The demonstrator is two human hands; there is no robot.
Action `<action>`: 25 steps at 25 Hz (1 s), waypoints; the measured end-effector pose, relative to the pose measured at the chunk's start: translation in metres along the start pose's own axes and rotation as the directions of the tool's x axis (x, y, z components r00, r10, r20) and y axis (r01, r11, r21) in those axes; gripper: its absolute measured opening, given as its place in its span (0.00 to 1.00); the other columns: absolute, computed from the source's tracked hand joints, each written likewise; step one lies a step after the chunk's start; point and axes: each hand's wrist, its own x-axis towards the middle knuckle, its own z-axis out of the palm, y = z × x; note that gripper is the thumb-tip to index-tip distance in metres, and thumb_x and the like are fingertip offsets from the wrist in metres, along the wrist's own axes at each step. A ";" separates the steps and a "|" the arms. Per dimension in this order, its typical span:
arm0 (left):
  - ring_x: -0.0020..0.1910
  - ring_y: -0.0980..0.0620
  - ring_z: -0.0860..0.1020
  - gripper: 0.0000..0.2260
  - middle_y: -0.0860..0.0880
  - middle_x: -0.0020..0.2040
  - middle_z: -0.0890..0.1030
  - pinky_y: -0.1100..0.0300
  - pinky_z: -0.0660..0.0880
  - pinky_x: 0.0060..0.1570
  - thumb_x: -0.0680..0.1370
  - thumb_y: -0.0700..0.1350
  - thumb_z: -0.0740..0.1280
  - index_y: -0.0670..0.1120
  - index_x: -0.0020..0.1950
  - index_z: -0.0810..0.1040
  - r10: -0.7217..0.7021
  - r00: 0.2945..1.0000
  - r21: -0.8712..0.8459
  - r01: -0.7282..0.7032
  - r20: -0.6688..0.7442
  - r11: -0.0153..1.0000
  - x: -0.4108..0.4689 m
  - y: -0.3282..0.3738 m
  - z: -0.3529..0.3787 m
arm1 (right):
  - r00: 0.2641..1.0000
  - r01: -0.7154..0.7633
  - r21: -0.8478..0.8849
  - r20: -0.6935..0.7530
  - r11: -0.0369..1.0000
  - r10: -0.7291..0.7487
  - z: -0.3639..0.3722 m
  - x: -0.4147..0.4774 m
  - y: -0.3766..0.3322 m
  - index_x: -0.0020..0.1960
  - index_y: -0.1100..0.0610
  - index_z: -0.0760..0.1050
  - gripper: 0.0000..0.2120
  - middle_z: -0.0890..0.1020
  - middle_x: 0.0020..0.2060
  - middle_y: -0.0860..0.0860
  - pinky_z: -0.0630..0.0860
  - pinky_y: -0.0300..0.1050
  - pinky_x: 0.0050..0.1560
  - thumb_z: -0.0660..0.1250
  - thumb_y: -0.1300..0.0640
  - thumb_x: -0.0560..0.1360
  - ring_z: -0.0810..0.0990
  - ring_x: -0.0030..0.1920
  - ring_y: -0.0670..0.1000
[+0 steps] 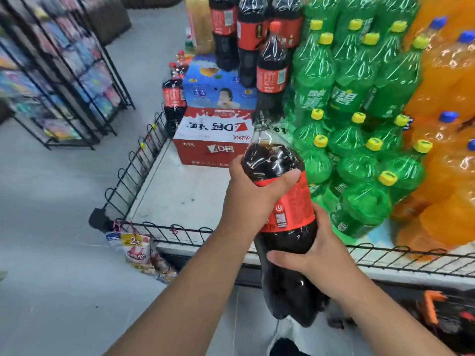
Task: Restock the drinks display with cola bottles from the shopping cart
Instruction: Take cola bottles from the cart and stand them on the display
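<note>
Head cam has both hands wrapped round one big cola bottle point(290, 209): left hand point(254, 194) up at its shoulder, right hand point(316, 255) lower down. The bottle sits just left of the green bottles point(359, 160), above the display point(185, 191) edge, neck tilted away. Bare deck lies ahead, so I'd guess forward and down, left hand nearer.

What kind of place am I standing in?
Most likely a supermarket or small shop: green soda bottles and orange soda bottles stacked on a wire-edged display platform, drink cartons beside them, and a wire rack of packaged goods.
</note>
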 end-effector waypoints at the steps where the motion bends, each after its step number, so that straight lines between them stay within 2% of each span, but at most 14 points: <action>1: 0.54 0.59 0.83 0.47 0.58 0.56 0.83 0.49 0.80 0.60 0.53 0.68 0.77 0.57 0.69 0.68 0.003 1.000 0.006 -0.003 -0.024 1.000 0.008 0.000 -0.003 | 1.000 0.005 0.000 0.018 1.000 -0.005 0.003 0.011 -0.002 0.63 0.33 0.58 0.50 0.80 0.49 0.30 0.71 0.29 0.50 0.81 0.40 0.47 0.78 0.51 0.30; 5: 0.55 0.57 0.83 0.46 0.58 0.57 0.82 0.48 0.79 0.61 0.53 0.68 0.78 0.57 0.68 0.68 0.001 0.992 0.015 0.001 -0.130 1.000 0.045 0.008 -0.010 | 0.995 0.027 0.029 0.097 0.999 -0.029 0.008 0.060 -0.010 0.62 0.31 0.58 0.50 0.80 0.50 0.29 0.73 0.37 0.56 0.80 0.39 0.45 0.78 0.53 0.32; 9: 0.55 0.57 0.82 0.46 0.59 0.57 0.81 0.49 0.80 0.60 0.53 0.68 0.77 0.58 0.68 0.68 -0.011 0.983 0.035 0.017 -0.183 0.999 0.077 0.023 -0.010 | 0.987 0.040 0.038 0.152 0.998 -0.046 0.003 0.105 -0.019 0.58 0.28 0.61 0.47 0.81 0.52 0.35 0.75 0.44 0.61 0.81 0.39 0.46 0.80 0.54 0.36; 13: 0.55 0.57 0.83 0.46 0.58 0.57 0.82 0.48 0.80 0.60 0.54 0.66 0.79 0.57 0.68 0.68 -0.006 0.973 0.002 0.006 -0.232 1.000 0.108 0.035 -0.005 | 0.980 0.081 0.006 0.183 0.997 -0.081 -0.005 0.146 -0.030 0.61 0.30 0.59 0.49 0.80 0.47 0.29 0.72 0.35 0.52 0.83 0.42 0.48 0.78 0.50 0.29; 15: 0.55 0.57 0.83 0.45 0.57 0.58 0.82 0.48 0.80 0.60 0.53 0.66 0.78 0.58 0.68 0.68 0.007 0.973 0.000 -0.008 -0.230 1.000 0.125 0.039 -0.004 | 0.980 0.096 -0.011 0.177 0.995 -0.093 -0.008 0.163 -0.034 0.63 0.32 0.57 0.50 0.79 0.47 0.30 0.71 0.33 0.50 0.85 0.47 0.52 0.77 0.50 0.29; 16: 0.55 0.57 0.83 0.45 0.58 0.57 0.82 0.49 0.80 0.60 0.53 0.66 0.78 0.58 0.67 0.68 0.014 0.974 0.001 -0.014 -0.228 1.000 0.132 0.040 -0.005 | 0.979 0.102 -0.023 0.178 0.994 -0.097 -0.008 0.170 -0.036 0.64 0.33 0.56 0.50 0.78 0.49 0.31 0.72 0.34 0.51 0.85 0.47 0.52 0.77 0.51 0.32; 19: 0.55 0.58 0.82 0.45 0.59 0.56 0.81 0.49 0.80 0.60 0.55 0.64 0.80 0.57 0.69 0.67 0.008 0.979 0.008 -0.007 -0.205 1.000 0.156 0.044 -0.007 | 0.982 0.108 -0.072 0.162 0.992 -0.095 -0.005 0.191 -0.044 0.68 0.37 0.57 0.55 0.79 0.52 0.35 0.75 0.42 0.55 0.80 0.38 0.47 0.80 0.54 0.42; 20: 0.55 0.58 0.82 0.45 0.60 0.56 0.81 0.49 0.80 0.60 0.56 0.63 0.80 0.57 0.70 0.67 0.009 0.982 0.011 -0.007 -0.188 1.000 0.166 0.046 -0.008 | 0.984 0.106 -0.082 0.154 0.991 -0.093 -0.004 0.198 -0.047 0.70 0.40 0.57 0.56 0.79 0.53 0.36 0.75 0.44 0.56 0.80 0.38 0.47 0.80 0.55 0.43; 23: 0.55 0.58 0.82 0.43 0.58 0.57 0.81 0.49 0.79 0.61 0.61 0.57 0.84 0.55 0.71 0.67 0.020 0.992 0.015 -0.019 -0.124 1.000 0.196 0.048 -0.012 | 0.992 0.081 -0.098 0.105 0.992 -0.071 0.000 0.220 -0.052 0.72 0.43 0.56 0.55 0.76 0.52 0.34 0.73 0.42 0.52 0.84 0.45 0.54 0.79 0.55 0.46; 25: 0.56 0.58 0.81 0.43 0.57 0.58 0.81 0.49 0.78 0.62 0.62 0.54 0.84 0.53 0.71 0.67 0.037 0.997 0.016 -0.036 -0.064 0.999 0.215 0.050 -0.014 | 0.997 0.059 -0.115 0.062 0.992 -0.052 0.005 0.233 -0.054 0.72 0.41 0.56 0.56 0.76 0.53 0.35 0.74 0.44 0.54 0.84 0.44 0.53 0.79 0.56 0.47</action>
